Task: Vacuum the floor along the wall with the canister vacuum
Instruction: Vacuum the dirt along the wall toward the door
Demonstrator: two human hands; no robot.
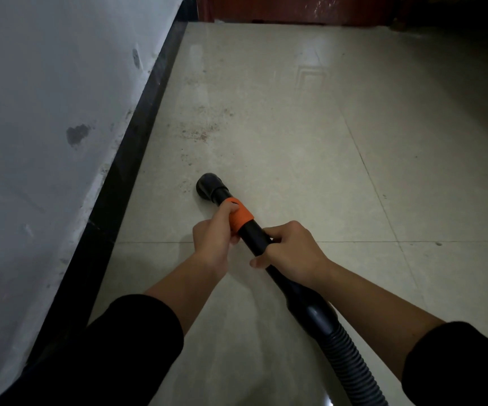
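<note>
A black vacuum wand [257, 236] with an orange collar [240, 217] points forward and left, its round black nozzle [209, 186] down on the pale tiled floor [310, 148]. My left hand [214, 236] grips the wand at the orange collar. My right hand [291, 251] grips the black tube just behind it. A ribbed grey hose [351, 361] runs from the wand off the bottom edge. The canister is out of view. Brownish dust specks [200, 128] lie on the floor ahead of the nozzle, near the wall.
A white scuffed wall [46, 112] with a black skirting board [137, 148] runs along the left. A dark red wooden piece [281, 8] stands at the far end. Tile joints cross the floor to the right.
</note>
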